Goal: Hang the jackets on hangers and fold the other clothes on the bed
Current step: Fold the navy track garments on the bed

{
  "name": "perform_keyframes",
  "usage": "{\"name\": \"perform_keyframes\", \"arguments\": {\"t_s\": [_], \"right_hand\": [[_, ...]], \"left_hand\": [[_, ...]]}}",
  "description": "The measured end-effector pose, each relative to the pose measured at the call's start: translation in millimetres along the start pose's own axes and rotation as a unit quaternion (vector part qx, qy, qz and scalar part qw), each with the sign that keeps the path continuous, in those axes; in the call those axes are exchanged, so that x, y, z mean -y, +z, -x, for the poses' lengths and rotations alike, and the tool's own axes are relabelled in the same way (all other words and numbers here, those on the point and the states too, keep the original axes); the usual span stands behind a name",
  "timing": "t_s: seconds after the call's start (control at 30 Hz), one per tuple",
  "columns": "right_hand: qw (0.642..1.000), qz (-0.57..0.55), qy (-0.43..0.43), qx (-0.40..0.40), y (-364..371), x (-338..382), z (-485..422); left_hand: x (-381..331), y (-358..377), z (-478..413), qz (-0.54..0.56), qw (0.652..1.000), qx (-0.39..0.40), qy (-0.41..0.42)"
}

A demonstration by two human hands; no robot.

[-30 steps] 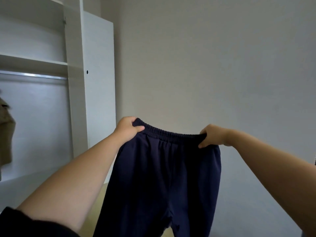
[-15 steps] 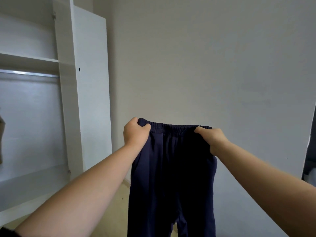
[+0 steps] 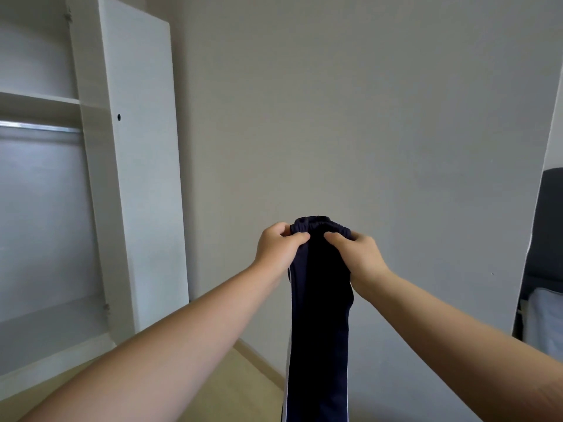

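The left hand (image 3: 280,248) gripped one side of the waistband (image 3: 316,225) of a pair of navy trousers (image 3: 320,324), thumb in front and fingers curled behind the cloth. The right hand (image 3: 358,254) gripped the other side in the same way. The two hands were close together, thumbs nearly meeting, and the elastic waistband bunched up in a small arch between them. Both forearms reached forward from the bottom corners of the view.

The trousers were held up in the air in front of the person. They hung straight down from the hands as one narrow dark column, with a thin white line along each outer edge, and ran out of the bottom of the view. They touched nothing but the hands.

Behind them stood a plain pale wall (image 3: 350,117), and below it a strip of light wooden floor (image 3: 243,379) with a skirting board.

To the left was a white wardrobe (image 3: 91,208) with its door (image 3: 143,153) swung open. Inside, the part in view showed a shelf (image 3: 39,99) near the top, a metal rail (image 3: 39,127) just under it, and the bottom board lower down.

At the far right edge a dark upright panel (image 3: 548,226) showed past the wall's corner, with something pale blue and soft-looking (image 3: 545,321) below it. What either one was could not be told.
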State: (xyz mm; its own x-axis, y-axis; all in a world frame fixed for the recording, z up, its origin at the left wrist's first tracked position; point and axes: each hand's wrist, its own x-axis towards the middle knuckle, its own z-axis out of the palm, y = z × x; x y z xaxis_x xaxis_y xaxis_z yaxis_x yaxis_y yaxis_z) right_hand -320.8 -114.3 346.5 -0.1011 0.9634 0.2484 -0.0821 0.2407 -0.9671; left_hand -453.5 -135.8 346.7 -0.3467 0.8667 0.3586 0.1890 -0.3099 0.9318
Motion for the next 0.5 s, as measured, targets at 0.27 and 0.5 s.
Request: {"name": "perform_keyframes", "arguments": {"t_s": [0.27,0.5], "right_hand": [[0.994,0.06,-0.079,-0.054,-2.7,-4.1,2.8],[0.989,0.066,-0.12,0.05,-15.3,-3.3,8.0]], "left_hand": [[4.6,6.2,13.5,0.056,0.997,0.041,0.034],[7.7,4.7,12.5,0.167,0.982,0.083,-0.01]]}}
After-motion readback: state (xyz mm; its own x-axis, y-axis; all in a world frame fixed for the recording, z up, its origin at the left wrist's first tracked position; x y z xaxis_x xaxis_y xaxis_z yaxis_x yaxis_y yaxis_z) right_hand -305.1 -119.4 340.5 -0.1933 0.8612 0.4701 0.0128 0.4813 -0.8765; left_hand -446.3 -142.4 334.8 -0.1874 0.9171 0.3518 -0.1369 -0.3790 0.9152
